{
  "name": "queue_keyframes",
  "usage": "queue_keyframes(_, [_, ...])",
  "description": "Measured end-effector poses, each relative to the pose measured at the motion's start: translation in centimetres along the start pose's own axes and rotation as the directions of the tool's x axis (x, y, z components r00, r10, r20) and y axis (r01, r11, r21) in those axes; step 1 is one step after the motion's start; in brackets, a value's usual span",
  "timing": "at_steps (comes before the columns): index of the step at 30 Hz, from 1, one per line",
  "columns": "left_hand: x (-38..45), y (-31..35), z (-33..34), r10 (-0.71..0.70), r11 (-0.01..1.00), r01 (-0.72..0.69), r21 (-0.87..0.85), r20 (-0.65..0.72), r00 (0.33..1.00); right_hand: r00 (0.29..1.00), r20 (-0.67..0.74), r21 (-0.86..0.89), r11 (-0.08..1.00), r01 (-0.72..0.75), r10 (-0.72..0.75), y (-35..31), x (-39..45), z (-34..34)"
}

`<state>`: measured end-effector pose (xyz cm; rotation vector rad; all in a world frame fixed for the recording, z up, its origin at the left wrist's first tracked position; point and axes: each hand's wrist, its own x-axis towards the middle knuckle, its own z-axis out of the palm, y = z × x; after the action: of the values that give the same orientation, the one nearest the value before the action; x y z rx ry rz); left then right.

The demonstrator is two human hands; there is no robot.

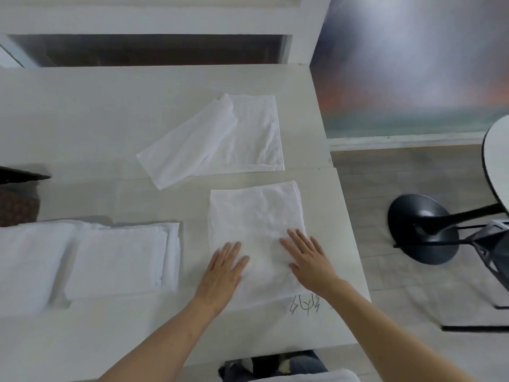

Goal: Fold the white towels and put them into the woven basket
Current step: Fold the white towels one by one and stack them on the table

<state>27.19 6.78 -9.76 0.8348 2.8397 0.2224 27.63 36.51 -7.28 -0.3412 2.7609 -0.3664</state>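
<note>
head view: both hands lie flat with fingers straight and slightly spread, left hand [221,274] and right hand [309,260] pressing the near end of the folded towel [256,216] on the white table [96,119]; the towel sits close to the table's right edge, so a hard smoothing push could slide or rumple it; the woven basket [16,210] seems to be at far left, mostly cut off; two unfolded towels [220,139] wait beyond.

Single head-worn wide-angle view, looking forward and steeply down onto white table [110,119], close above both forearms; floor visible at right.
</note>
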Motion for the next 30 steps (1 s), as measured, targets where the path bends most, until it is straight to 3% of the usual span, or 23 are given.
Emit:
queue_keyframes(3, [-2.2,0.3,-0.8,0.066,0.995,-0.069,-0.065,-0.054,0.996,0.980,-0.164,-0.005,0.994,0.113,-0.112,0.0,-2.2,0.6])
queue_keyframes(7, [-5.5,0.2,-0.6,0.068,0.979,-0.042,-0.199,0.128,0.989,0.997,-0.007,0.034,0.997,0.074,-0.074,-0.1,-5.0,1.4])
queue_keyframes(11, [-7.0,0.0,0.6,0.096,0.982,-0.076,-0.173,0.110,0.989,0.992,0.103,0.033,0.997,0.077,-0.080,-0.4,-6.2,1.3])
queue_keyframes(14, [-6.8,0.3,-0.3,0.054,0.988,-0.047,-0.145,0.047,0.997,0.996,0.067,0.042,0.998,0.053,-0.056,-0.7,-6.9,1.1])
queue_keyframes(18, [-6.4,1.5,-3.3,-0.075,0.964,0.081,-0.252,0.036,0.997,0.997,0.057,-0.024,0.999,0.046,-0.044,-1.4,-7.4,1.0])
queue_keyframes(20, [-6.2,1.7,-5.1,-0.093,0.940,0.090,-0.329,0.007,0.996,0.999,-0.036,-0.006,0.999,0.033,-0.033,-1.9,-7.4,0.5])
queue_keyframes(23, [-5.8,0.5,-6.0,-0.190,0.887,0.164,-0.432,-0.018,0.982,0.970,-0.244,0.109,0.994,0.022,0.006,-2.2,-7.6,-1.2])
queue_keyframes(27, [-5.5,-0.8,-6.8,-0.221,0.885,0.200,-0.421,-0.001,0.975,0.987,-0.090,0.364,0.927,-0.089,0.130,-2.7,-7.7,-3.9])
queue_keyframes(30, [-5.1,-0.9,-7.5,-0.294,0.841,0.249,-0.481,-0.017,0.956,0.973,-0.077,0.541,0.829,-0.142,0.217,-2.7,-7.1,-5.1])
